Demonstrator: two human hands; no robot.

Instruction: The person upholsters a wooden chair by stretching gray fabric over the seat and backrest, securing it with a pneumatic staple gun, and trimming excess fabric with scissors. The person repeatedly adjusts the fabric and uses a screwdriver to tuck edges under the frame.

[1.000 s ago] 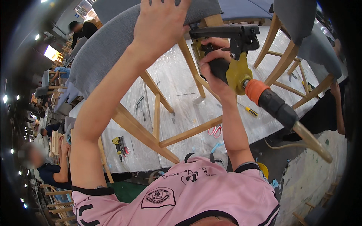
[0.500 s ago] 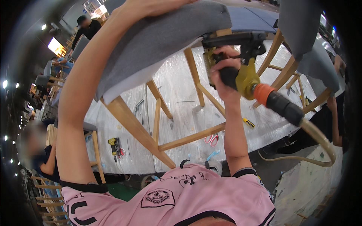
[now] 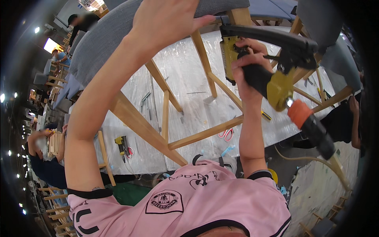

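Note:
My left hand lies flat with spread fingers on the grey padded seat of a wooden chair frame held up in front of me. My right hand grips the black handle of a yellow and black pneumatic nail gun. The gun's nose is pressed against a wooden leg just under the seat. An orange coupling and a black air hose run off the gun toward the lower right.
Below the chair is a workbench covered in white plastic sheet, with red-handled scissors, a yellow tool and small parts. Other chairs stand at the right. Other people work at the left and far back.
The chair seat and my left hand have come closer and lower in view. The nail gun has shifted left, with its nose now against the leg under the seat.

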